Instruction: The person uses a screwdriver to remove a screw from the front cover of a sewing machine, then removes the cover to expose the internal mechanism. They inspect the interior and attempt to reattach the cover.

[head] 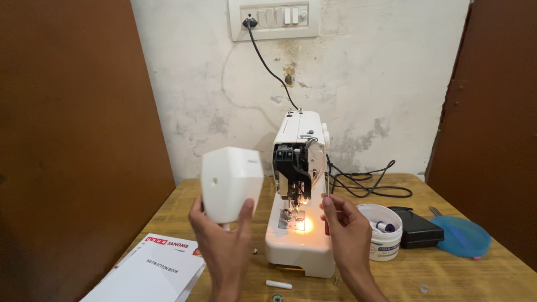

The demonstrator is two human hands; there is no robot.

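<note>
The left hand (224, 246) is closed around the lower edge of a white, angular plastic cover panel (231, 183), thumb on the right side and fingers wrapped behind the left, holding it upright in the air just left of the white sewing machine (299, 223). The machine's end stands uncovered (black inner parts show, and its small lamp glows over the needle plate). The right hand (347, 237) is pinched shut on a thin red-handled screwdriver (326, 204), whose shaft rises beside the machine's open end. Just right of that hand sits a round white plastic tub (386, 243) with small items inside, then a black foot pedal (418, 229) and a flat blue plastic lid (461, 236). A white instruction booklet (154, 274) lies at the left on the wooden table (464, 279), and a small white cylinder (278, 284) rests in front of the machine.
</note>
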